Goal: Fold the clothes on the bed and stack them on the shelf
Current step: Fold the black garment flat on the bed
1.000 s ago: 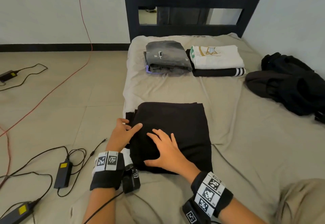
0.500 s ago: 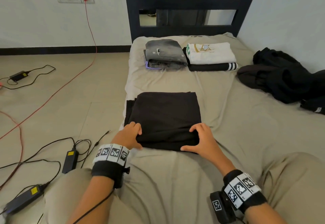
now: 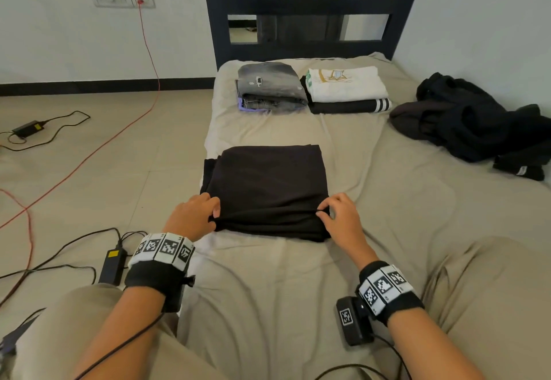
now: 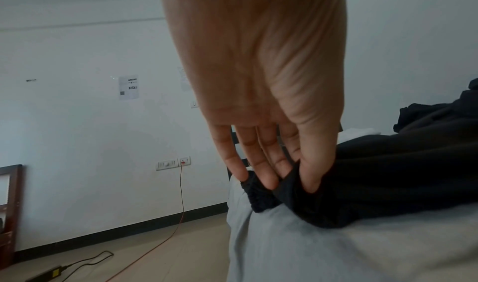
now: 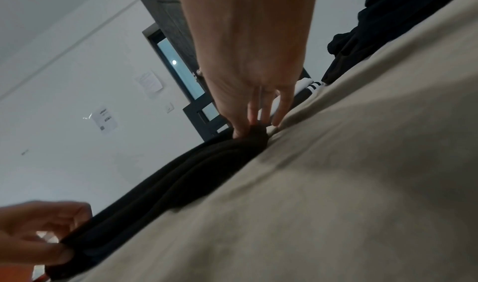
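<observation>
- We see a folded black garment (image 3: 267,188) lying flat on the bed (image 3: 387,215), in the middle of the mattress and close to the person's knees.
- The left hand (image 3: 190,215) grips the near left corner of this garment; in the left wrist view the thumb lies on top of the cloth and the fingers (image 4: 266,176) go under its edge, so the cloth is pinched between them.
- The right hand (image 3: 341,218) holds the near right corner in the same way: thumb and first finger are closed on a small fold of black cloth (the right wrist view shows this pinch well), while the other fingers (image 5: 280,112) reach down to the sheet beside it.
- The near edge of the garment looks a little raised between the two hands.
- At the far end of the bed we find two folded stacks just beside each other: a grey stack (image 3: 269,87) on the left, and a white shirt (image 3: 346,84) on top of a dark striped piece on the right.
- A loose pile of black clothes (image 3: 471,120) lies at the right side of the bed, well apart from the hands.
- On the floor at the left there are a red cable (image 3: 119,138) and black power adapters (image 3: 112,265).
</observation>
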Tool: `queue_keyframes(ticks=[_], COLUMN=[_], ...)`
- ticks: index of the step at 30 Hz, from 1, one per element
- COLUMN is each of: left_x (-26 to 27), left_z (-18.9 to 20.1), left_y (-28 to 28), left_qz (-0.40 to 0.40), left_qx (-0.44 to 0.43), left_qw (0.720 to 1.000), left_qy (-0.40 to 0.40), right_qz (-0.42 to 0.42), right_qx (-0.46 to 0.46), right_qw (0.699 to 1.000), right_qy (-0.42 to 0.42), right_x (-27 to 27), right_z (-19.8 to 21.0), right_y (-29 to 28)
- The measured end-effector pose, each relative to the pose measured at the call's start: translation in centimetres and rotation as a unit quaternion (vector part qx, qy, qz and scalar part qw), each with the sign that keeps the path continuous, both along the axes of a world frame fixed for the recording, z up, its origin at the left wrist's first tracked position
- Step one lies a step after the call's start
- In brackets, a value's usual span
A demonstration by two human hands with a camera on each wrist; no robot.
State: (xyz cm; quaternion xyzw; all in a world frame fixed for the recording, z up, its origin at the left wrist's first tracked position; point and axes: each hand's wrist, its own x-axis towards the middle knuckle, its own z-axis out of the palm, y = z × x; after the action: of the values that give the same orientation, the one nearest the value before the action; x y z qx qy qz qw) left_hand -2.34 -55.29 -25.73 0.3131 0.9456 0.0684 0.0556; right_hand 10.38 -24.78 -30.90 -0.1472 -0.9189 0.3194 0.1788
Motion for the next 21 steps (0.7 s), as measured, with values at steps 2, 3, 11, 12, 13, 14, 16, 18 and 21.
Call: queue_keyframes(ticks=[2, 3, 11, 12, 13, 14, 16, 18, 21], left_x=[-0.1, -0.1, -0.3, -0.1, 0.0, 0.2, 0.3, 0.3, 0.4], left_z=[0.2, 0.3, 0.4, 0.3, 0.3, 0.2, 0.2, 0.3, 0.7], left_y=[-0.1, -0.1, 0.6, 0.8, 1.0, 1.1, 1.3, 1.3, 1.1], left_qz=[0.014, 0.018, 0.044, 0.054, 0.065, 0.076, 0.081, 0.073, 0.073], left_qx=[-0.019, -0.026, -0.073, -0.076, -0.081, -0.088, -0.111, -0.138, -0.16], left_qw=[1.0, 0.999, 0.995, 0.995, 0.994, 0.993, 0.99, 0.988, 0.984], left_qy=[-0.003, -0.009, -0.046, -0.036, -0.024, -0.013, -0.008, -0.009, -0.004], right_qz=[-0.009, -0.009, 0.019, 0.022, 0.018, 0.004, -0.029, -0.045, -0.033], right_qx=[-0.012, -0.027, -0.07, -0.066, -0.055, -0.045, -0.032, -0.027, -0.075], right_qw=[1.0, 0.999, 0.996, 0.996, 0.996, 0.997, 0.997, 0.997, 0.993], right_qy=[0.021, 0.04, 0.056, 0.059, 0.062, 0.064, 0.07, 0.063, 0.084], right_x=[-0.1, 0.1, 3.2, 3.1, 3.0, 2.8, 2.6, 2.5, 2.8], right_z=[0.4, 0.6, 0.1, -0.1, -0.1, -0.1, -0.2, -0.4, -0.2], right_y=[0.0, 0.1, 0.0, -0.2, -0.4, -0.5, -0.7, -0.8, -0.7])
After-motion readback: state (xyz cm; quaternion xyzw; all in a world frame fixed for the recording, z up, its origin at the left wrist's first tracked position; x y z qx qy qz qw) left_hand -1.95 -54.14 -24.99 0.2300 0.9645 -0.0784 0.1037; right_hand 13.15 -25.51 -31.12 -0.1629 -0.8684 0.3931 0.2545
